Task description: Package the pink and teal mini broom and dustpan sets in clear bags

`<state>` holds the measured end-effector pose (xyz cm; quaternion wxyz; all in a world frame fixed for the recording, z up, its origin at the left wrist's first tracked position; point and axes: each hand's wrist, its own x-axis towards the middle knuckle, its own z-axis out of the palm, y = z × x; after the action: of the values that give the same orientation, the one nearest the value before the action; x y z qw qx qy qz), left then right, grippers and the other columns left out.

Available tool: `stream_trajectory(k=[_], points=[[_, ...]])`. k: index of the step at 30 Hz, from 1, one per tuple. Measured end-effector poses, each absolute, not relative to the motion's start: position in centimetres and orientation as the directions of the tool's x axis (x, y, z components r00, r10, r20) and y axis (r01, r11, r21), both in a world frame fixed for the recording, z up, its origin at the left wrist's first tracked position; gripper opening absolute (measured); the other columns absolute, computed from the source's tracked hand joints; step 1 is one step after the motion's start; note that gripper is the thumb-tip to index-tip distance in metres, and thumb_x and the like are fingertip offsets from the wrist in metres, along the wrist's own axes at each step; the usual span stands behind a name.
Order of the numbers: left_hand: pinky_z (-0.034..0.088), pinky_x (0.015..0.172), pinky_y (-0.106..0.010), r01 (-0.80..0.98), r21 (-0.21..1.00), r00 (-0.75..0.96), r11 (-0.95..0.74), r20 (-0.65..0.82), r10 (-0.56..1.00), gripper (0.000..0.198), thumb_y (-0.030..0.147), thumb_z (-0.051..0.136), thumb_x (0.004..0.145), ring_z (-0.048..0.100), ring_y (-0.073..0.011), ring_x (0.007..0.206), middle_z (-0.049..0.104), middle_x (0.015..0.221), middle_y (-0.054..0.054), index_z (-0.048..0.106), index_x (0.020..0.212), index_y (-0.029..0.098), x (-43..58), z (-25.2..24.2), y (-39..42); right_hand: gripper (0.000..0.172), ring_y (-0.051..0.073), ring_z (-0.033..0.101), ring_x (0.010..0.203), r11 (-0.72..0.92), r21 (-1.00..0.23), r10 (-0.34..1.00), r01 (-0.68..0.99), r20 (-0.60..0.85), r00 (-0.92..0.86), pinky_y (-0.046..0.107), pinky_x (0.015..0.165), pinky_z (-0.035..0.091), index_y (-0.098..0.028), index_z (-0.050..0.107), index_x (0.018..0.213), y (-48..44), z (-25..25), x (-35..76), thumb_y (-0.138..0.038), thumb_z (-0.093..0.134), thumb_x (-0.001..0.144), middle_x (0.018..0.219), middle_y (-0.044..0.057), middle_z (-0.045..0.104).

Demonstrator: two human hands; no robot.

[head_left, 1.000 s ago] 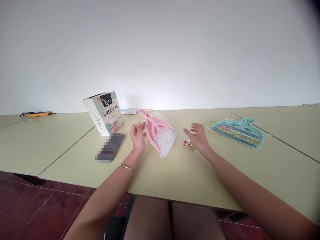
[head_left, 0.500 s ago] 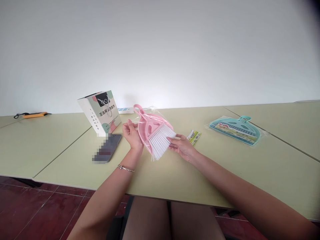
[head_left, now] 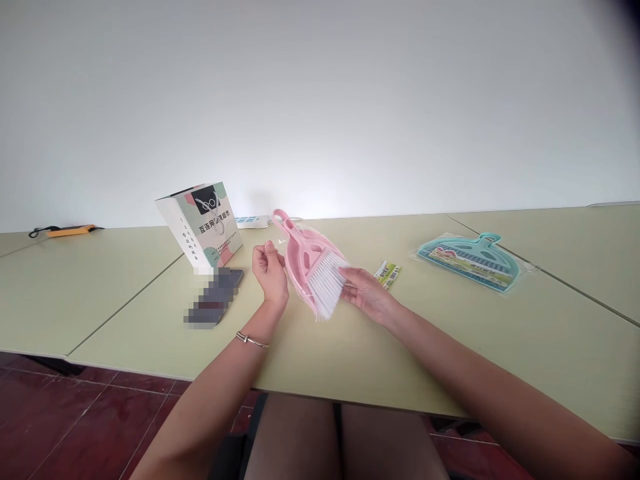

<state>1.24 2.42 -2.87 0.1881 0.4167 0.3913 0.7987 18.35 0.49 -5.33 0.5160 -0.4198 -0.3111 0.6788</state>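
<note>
A pink dustpan (head_left: 296, 260) with a white-bristled brush (head_left: 326, 283) lying on it is held tilted above the table, its handle pointing up and left. Clear plastic film (head_left: 281, 235) shows around its left side. My left hand (head_left: 270, 270) is closed at the dustpan's left edge, pinching the film. With the thumb on top of the bristles and fingers behind, my right hand (head_left: 367, 293) grips the brush end and pan from the right.
Left on the table (head_left: 410, 360) are a paper bag (head_left: 215, 230) and a blurred phone (head_left: 215, 300). A green label card (head_left: 389, 273) lies right of the dustpan. Farther right is a wrapped teal dustpan (head_left: 470, 261). An orange object (head_left: 70, 231) sits far left.
The pink dustpan and brush have shifted slightly right and turned a little. My left hand has moved slightly right, with less of the dustpan overlapping it. My right hand keeps its grip.
</note>
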Motion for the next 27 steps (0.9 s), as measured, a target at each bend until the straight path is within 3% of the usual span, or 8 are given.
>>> stream_trajectory(k=[3,7,12,16,20,27], points=[[0.034,0.049,-0.022,-0.136,0.819,-0.398,-0.557,0.47,0.788,0.044,0.055,0.055,0.079,0.034,-0.0071,0.044,0.036,0.049,0.006,0.039,0.059,0.02,1.7,-2.6,2.1,0.032,0.014,0.066,0.071,-0.32,-0.787,0.946,-0.528,-0.299,-0.127,0.026,0.062,0.057,-0.023,0.049,0.085,0.5,-5.7,17.9,-0.017,0.076,0.067,0.081,0.001,0.068],[0.039,0.051,-0.021,-0.243,0.893,-0.121,-0.379,0.36,0.925,0.041,0.059,0.056,0.077,0.043,-0.0079,0.05,0.045,0.056,0.004,0.05,0.065,0.02,1.2,-2.4,2.1,0.042,0.011,0.063,0.068,-0.224,-0.772,0.965,-0.595,-0.263,-0.021,0.021,0.06,0.055,-0.025,0.048,0.087,0.8,-6.1,18.1,-0.006,0.075,0.061,0.074,-0.004,0.065],[0.05,0.06,-0.025,-0.15,0.967,-0.16,-0.208,0.184,0.97,0.04,0.057,0.061,0.073,0.055,-0.009,0.061,0.061,0.085,-0.001,0.054,0.094,0.024,-0.5,-2.2,2.9,0.043,0.01,0.061,0.066,-0.035,-0.818,0.984,-0.575,-0.13,0.125,0.021,0.057,0.053,-0.027,0.05,0.089,1.5,-6.1,19.2,-0.012,0.076,0.058,0.072,-0.007,0.062],[0.053,0.063,-0.028,-0.081,0.976,-0.23,-0.205,0.182,0.956,0.054,0.05,0.064,0.073,0.054,-0.0082,0.053,0.064,0.082,0.001,0.044,0.119,0.029,-1.8,-2.2,3.7,0.054,0.01,0.062,0.066,0.041,-0.843,0.989,-0.536,-0.041,0.14,0.021,0.058,0.052,-0.029,0.047,0.096,1.5,-6.2,19.2,-0.013,0.078,0.054,0.071,-0.009,0.063],[0.052,0.066,-0.027,-0.073,0.973,-0.242,-0.22,0.196,0.95,0.038,0.046,0.065,0.072,0.058,-0.0083,0.055,0.064,0.076,0.001,0.056,0.101,0.024,-2.1,-2.4,3.9,0.06,0.013,0.065,0.072,0.018,-0.814,0.981,-0.58,-0.097,0.167,0.024,0.062,0.054,-0.028,0.044,0.096,1.3,-6.0,19.0,-0.011,0.08,0.052,0.076,-0.006,0.067],[0.048,0.077,-0.026,-0.14,0.988,-0.22,-0.07,0.038,0.975,0.023,0.038,0.066,0.072,0.063,-0.0091,0.072,0.067,0.082,0.002,0.052,0.077,0.021,-2.0,-2.8,3.7,0.022,0.02,0.067,0.08,-0.28,-0.727,0.953,-0.627,-0.289,-0.089,0.036,0.069,0.058,-0.02,0.061,0.091,1.1,-5.3,19.4,-0.018,0.068,0.07,0.089,0.002,0.071]])
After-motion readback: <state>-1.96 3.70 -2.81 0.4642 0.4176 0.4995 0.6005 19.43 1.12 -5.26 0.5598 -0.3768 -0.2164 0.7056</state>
